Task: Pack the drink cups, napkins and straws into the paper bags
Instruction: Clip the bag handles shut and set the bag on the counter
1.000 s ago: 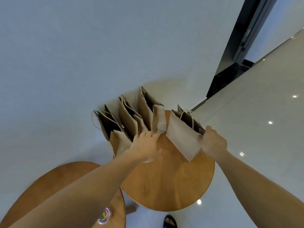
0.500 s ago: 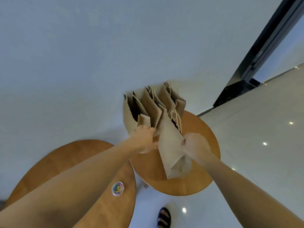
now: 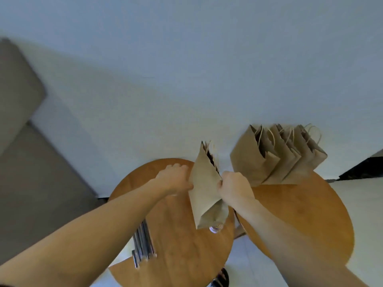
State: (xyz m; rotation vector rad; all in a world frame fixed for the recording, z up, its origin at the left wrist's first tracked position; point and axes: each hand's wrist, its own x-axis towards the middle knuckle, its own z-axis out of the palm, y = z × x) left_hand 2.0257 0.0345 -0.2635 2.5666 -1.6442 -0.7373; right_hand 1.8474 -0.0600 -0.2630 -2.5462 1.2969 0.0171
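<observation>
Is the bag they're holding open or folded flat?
Slightly open: the bag shows a narrow dark gap along its top edge.

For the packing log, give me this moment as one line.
paper bag: gripped by left hand and right hand, over left table | spare bags: upright, right table | straws: left table

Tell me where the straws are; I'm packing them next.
Head view, lower left: the straws lie on the left round table, beside the left forearm, left of the held paper bag.
</observation>
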